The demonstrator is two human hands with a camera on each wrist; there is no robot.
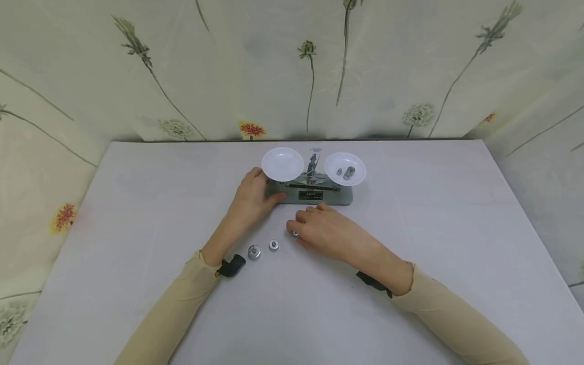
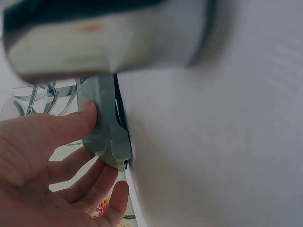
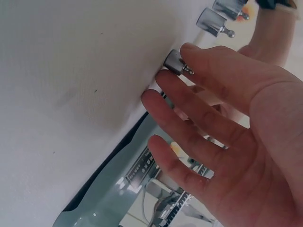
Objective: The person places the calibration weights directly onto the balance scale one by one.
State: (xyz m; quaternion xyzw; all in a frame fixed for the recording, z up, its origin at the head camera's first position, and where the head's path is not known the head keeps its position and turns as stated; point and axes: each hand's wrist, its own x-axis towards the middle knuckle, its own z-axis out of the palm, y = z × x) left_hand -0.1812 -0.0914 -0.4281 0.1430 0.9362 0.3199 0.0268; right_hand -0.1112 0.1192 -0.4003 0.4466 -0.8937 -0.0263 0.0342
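Note:
A balance scale (image 1: 343, 196) with a grey-green base stands at the table's back. My left hand (image 1: 250, 198) holds the left end of its base, thumb on the front, as the left wrist view shows the base (image 2: 105, 127) against my fingers. In front of the scale, my right hand (image 1: 329, 230) pinches a small metal weight (image 3: 174, 61) between thumb and index finger, with the weight at the tabletop. To its left stand two larger knobbed weights, a medium one (image 1: 274, 245) and the largest (image 1: 254, 252). Two small weights, one (image 1: 349, 173) bigger, lie in the right pan (image 1: 332, 161).
The left pan (image 1: 283, 163) is white and holds nothing. A white cloth covers the table (image 1: 292, 314). Behind its back edge hangs a flower-patterned curtain (image 1: 274, 76). Dark bands (image 1: 232, 265) sit at both wrists, and the left one is close to the largest weight.

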